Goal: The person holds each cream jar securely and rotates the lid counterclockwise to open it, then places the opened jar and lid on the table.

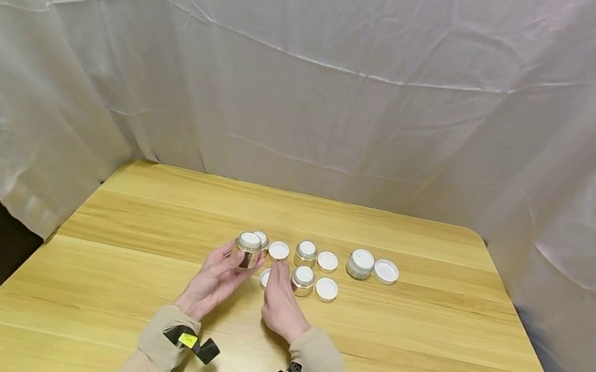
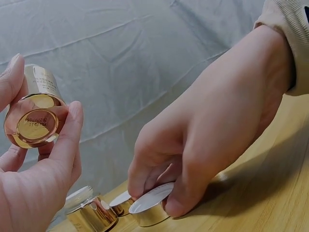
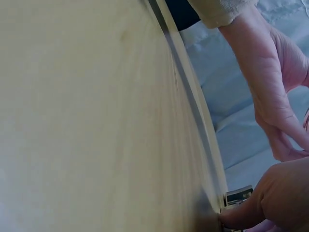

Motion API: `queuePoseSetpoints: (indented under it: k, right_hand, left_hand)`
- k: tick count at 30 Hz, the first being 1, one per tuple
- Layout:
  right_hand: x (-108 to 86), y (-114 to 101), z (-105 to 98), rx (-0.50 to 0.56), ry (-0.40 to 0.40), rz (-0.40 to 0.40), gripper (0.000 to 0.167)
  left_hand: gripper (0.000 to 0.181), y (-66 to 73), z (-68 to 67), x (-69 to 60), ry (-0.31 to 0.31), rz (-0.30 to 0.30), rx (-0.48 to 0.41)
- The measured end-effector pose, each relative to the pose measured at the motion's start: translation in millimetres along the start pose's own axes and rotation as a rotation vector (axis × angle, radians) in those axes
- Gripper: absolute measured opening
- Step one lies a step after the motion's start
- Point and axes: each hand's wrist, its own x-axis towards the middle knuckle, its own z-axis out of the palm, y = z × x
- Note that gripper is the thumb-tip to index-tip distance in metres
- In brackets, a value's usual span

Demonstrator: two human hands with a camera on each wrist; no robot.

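My left hand (image 1: 210, 288) grips a gold cream jar (image 1: 247, 255), raised off the table. White shows at the jar's uncapped top in the head view, while its shiny base faces the left wrist camera. My right hand (image 2: 217, 116) reaches down to the table and pinches a gold jar lid (image 2: 153, 205) between thumb and fingers. This lid lies with its white inside upward; in the head view the hand covers most of it. Behind it are another upturned lid (image 2: 120, 202) and an uncapped gold jar (image 2: 92, 215).
To the right of my hands stand two more uncapped gold jars, a rear jar (image 1: 306, 255) and a front jar (image 1: 302, 283), each with an upturned lid beside it. Farther right is a wider silvery jar (image 1: 360, 266) with its lid (image 1: 386, 271). Grey curtains (image 1: 311, 103) hang behind the wooden table (image 1: 421, 368).
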Motion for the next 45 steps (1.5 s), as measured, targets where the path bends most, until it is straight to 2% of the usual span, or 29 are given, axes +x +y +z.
queuePoseSetpoints:
  k: [6,8,12,17,20,25,28,34,39,45]
  right_hand:
    - [-15.4,-8.0,-9.0,-0.101,-0.084,-0.033,0.078]
    - [-22.0,-10.3,-13.3,-0.103,-0.113,-0.050,0.080]
    - [-31.2,-12.1,-23.8,-0.044,-0.143,-0.089,0.072]
    - [-34.2,-8.0,-41.5,0.089,-0.115,-0.118,0.064]
    - [-34.5,-1.9,-52.1,0.192,-0.048,-0.108,0.061]
    - [-32.4,13.7,-63.7,0.362,0.158,-0.108,0.048]
    - [-31.8,23.2,-68.9,0.448,0.267,-0.079,0.039]
    - [-35.2,37.6,-79.2,0.517,0.463,-0.040,0.026]
    - [-36.1,45.2,-84.7,0.543,0.528,-0.026,0.022]
    - [-35.8,47.5,-88.6,0.583,0.570,-0.025,0.020]
  left_hand:
    - [0.030,0.1,-1.0,-0.8,-0.001,0.009,0.003]
    - [0.030,0.2,-1.7,-0.9,-0.005,0.011,0.003]
    - [0.030,0.6,-2.6,-0.7,-0.007,0.012,-0.004]
    - [0.030,1.9,-3.8,-0.7,0.023,0.004,0.018]
    - [0.029,3.5,-4.2,-1.2,0.051,-0.002,0.054]
    - [0.027,7.0,-5.4,-2.1,0.097,0.024,0.162]
    - [0.027,8.5,-5.0,-2.4,0.134,0.038,0.251]
    - [0.030,10.0,-1.4,-0.5,0.283,0.010,0.404]
    - [0.040,11.3,0.6,1.3,0.393,0.003,0.510]
    - [0.056,9.8,-1.2,1.5,0.467,0.007,0.789]
